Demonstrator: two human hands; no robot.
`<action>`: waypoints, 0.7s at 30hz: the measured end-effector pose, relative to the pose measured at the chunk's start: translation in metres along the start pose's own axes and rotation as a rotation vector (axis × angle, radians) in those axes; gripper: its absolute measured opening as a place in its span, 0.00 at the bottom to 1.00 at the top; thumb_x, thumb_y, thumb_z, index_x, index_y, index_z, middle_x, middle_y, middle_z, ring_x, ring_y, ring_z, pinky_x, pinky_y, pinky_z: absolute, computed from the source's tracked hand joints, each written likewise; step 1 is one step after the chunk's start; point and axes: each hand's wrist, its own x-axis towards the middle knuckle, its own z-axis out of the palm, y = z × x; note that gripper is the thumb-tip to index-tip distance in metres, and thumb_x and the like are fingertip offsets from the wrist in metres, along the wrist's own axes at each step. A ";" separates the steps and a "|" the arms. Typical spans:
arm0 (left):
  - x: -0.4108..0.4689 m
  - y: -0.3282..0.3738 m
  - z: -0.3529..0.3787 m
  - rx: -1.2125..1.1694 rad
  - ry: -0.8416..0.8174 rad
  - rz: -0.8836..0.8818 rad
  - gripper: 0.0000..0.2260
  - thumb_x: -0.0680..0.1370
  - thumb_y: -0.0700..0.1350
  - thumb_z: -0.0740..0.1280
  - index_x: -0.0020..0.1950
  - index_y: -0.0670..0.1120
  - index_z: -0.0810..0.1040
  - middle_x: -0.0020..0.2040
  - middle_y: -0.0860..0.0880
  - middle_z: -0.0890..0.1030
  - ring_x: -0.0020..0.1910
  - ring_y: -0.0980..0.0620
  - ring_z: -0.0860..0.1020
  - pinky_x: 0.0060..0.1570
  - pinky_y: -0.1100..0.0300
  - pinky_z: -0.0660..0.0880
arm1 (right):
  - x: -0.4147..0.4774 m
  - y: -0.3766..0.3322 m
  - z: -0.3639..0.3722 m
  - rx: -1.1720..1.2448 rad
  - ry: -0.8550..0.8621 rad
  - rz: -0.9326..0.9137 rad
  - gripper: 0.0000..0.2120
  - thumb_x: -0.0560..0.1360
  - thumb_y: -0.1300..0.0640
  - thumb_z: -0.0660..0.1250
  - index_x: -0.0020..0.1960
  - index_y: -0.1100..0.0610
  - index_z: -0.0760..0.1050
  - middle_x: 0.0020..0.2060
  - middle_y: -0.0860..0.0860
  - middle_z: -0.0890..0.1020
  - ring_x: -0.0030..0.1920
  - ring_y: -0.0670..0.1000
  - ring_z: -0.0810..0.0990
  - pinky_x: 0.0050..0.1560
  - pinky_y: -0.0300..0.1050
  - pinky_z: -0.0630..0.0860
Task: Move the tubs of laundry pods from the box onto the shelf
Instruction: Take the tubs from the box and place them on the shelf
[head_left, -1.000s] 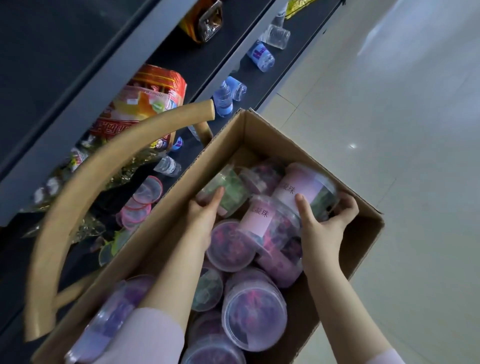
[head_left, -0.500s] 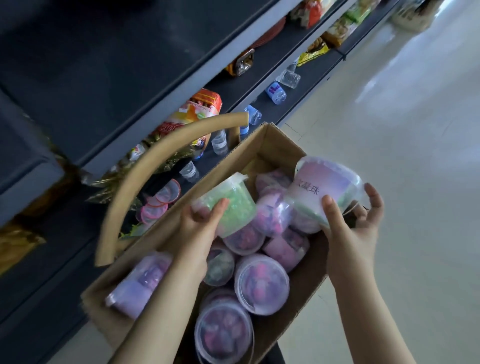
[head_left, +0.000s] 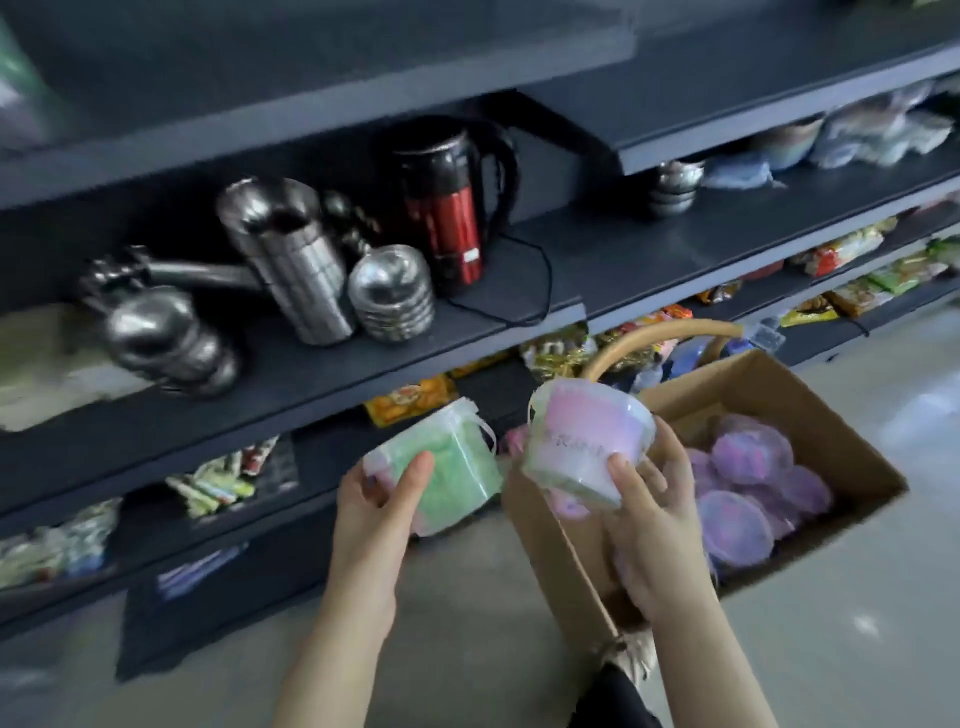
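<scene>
Currently two tubs are out of the box (head_left: 769, 400), both held in the air in front of the shelves.

Green tub (head_left: 452, 467): clear plastic, lid on, thin white handle, packed with pale green pods, tipped onto its side. Pink tub (head_left: 582, 441): translucent, with a pink-lilac label whose lettering is too blurred to read, lid on, tilted. More tubs (head_left: 753, 462) with clear lids and purple pods lie inside the box, which is open cardboard.

Floor (head_left: 841, 623): pale, glossy, with the box standing on it at the right. A dark shelf (head_left: 623, 260) carries a red-and-black kettle (head_left: 452, 213), stacked steel cups (head_left: 296, 260) and steel bowls (head_left: 389, 296). Snack packets (head_left: 410, 400) sit on the lower shelves. A tan curved basket handle (head_left: 660, 332) shows behind the box.

Left grip (head_left: 374, 499): clenched round the green tub, thumb laid across its side. Right grip (head_left: 654, 519): grasping the pink tub from below, thumb on the label, fingers wrapped behind.
</scene>
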 end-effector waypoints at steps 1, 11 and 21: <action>-0.008 0.017 -0.030 -0.002 0.037 0.039 0.26 0.59 0.65 0.75 0.48 0.51 0.74 0.41 0.54 0.76 0.40 0.56 0.77 0.55 0.51 0.75 | -0.014 -0.003 0.025 0.030 -0.073 0.018 0.31 0.65 0.53 0.75 0.66 0.42 0.71 0.63 0.56 0.77 0.59 0.59 0.81 0.45 0.53 0.81; -0.053 0.150 -0.207 -0.206 0.329 0.454 0.31 0.60 0.64 0.74 0.58 0.54 0.73 0.53 0.58 0.81 0.52 0.60 0.81 0.42 0.64 0.78 | -0.072 -0.050 0.250 0.015 -0.660 -0.109 0.31 0.72 0.52 0.72 0.70 0.38 0.65 0.61 0.52 0.79 0.61 0.56 0.80 0.52 0.53 0.80; 0.037 0.244 -0.280 -0.043 0.563 0.730 0.33 0.62 0.65 0.74 0.62 0.52 0.71 0.38 0.70 0.76 0.39 0.70 0.76 0.36 0.76 0.71 | -0.026 -0.065 0.419 -0.085 -0.920 -0.326 0.30 0.71 0.55 0.74 0.68 0.39 0.67 0.62 0.49 0.76 0.58 0.54 0.81 0.53 0.52 0.80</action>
